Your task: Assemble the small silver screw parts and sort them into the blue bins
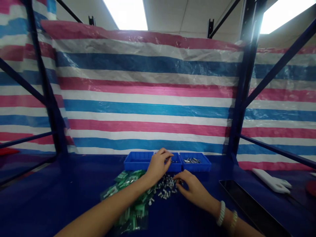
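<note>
My left hand (158, 164) hangs over the middle blue bin (174, 168), its thumb and fingers pinched together; anything between them is too small to name. Small metal pieces show inside that bin. At the right edge of a loose pile of small metal parts (166, 187) on the blue table, my right hand (189, 184) has its fingertips close together on the pile, and what they hold cannot be made out. Green-and-clear plastic packets (132, 187) lie left of the pile, partly hidden under my left forearm.
Another blue bin (138, 161) stands at the left, and a right-hand blue bin (195, 162) holds metal pieces. A black flat device (251, 207) and a white object (271, 181) lie at the right. Dark rack posts (243, 82) flank the striped sheet (148, 108) behind.
</note>
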{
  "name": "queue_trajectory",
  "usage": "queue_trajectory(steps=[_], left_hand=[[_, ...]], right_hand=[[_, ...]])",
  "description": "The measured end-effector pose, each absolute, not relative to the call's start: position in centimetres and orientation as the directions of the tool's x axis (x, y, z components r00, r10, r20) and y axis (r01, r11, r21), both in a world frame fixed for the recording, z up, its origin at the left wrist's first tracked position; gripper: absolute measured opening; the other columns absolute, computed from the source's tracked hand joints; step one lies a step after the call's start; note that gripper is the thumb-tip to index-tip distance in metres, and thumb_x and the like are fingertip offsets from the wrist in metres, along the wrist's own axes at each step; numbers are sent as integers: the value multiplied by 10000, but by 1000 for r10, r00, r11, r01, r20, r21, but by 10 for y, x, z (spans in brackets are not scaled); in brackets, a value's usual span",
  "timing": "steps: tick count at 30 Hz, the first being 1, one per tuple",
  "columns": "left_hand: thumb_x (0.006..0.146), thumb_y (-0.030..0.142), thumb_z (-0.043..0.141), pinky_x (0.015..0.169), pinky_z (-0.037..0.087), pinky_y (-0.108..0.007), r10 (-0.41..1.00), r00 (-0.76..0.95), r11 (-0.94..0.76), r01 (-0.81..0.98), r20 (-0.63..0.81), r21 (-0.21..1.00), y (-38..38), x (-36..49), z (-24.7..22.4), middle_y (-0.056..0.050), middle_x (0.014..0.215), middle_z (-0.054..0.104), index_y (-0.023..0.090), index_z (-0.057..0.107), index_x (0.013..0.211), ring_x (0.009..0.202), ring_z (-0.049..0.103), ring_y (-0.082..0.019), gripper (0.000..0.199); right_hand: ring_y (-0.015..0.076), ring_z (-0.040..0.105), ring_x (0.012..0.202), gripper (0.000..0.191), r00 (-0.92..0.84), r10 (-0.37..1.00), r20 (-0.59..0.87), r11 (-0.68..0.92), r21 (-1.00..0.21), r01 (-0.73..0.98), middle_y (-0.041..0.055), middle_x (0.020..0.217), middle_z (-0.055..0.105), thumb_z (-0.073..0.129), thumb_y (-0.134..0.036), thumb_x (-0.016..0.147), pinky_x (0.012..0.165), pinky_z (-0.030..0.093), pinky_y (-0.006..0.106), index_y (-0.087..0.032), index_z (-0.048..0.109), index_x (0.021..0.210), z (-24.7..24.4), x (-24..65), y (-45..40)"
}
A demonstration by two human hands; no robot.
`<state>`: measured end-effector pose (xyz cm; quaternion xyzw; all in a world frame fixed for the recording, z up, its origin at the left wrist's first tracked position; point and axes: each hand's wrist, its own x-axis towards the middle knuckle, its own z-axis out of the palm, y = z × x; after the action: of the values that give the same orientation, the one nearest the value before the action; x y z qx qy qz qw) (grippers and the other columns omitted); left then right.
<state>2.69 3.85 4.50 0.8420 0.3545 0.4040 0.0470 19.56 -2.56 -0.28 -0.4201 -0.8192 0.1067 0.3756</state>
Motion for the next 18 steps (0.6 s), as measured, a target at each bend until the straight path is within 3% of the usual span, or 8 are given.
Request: queue_trajectory(steps=[4, 8, 14, 18], left_hand=[[743, 24, 498, 817, 494, -363, 661, 441, -712, 624, 607, 321, 57, 30, 41, -89, 1035, 600, 169, 621, 1127, 881, 612, -214, 428], [760, 52, 493, 856, 483, -349, 654, 466, -726, 607, 596, 322, 37, 19, 32, -71, 1089, 593, 202, 615, 1115, 955, 602, -213, 404], [729, 45, 489, 776, 499, -311, 686, 460, -723, 521, 564, 454, 7, 4, 24, -46, 1045, 599, 215, 615, 1054, 831, 606, -169, 388], [705, 44, 498, 724, 497, -294, 707, 448, -706, 484, 547, 517, 1, 3, 17, -41, 987, 608, 203, 629, 987, 792, 603, -163, 349]], right_hand=[[197, 564, 830, 138, -416, 772, 480, 618, -417, 666, 24, 813, 639, 622, -124, 755, 863, 409, 370, -185, 640, 877, -7, 197, -22], [208, 556, 909, 167, -458, 772, 441, 625, -395, 673, 32, 895, 633, 655, -134, 742, 894, 401, 365, -207, 670, 891, -10, 197, -20], [208, 548, 956, 204, -455, 802, 388, 594, -426, 683, 40, 944, 627, 659, -100, 738, 939, 383, 351, -210, 688, 908, -10, 201, -17], [205, 539, 952, 193, -481, 791, 377, 608, -399, 686, 36, 949, 620, 662, -104, 754, 890, 406, 327, -219, 686, 908, -11, 203, -17]])
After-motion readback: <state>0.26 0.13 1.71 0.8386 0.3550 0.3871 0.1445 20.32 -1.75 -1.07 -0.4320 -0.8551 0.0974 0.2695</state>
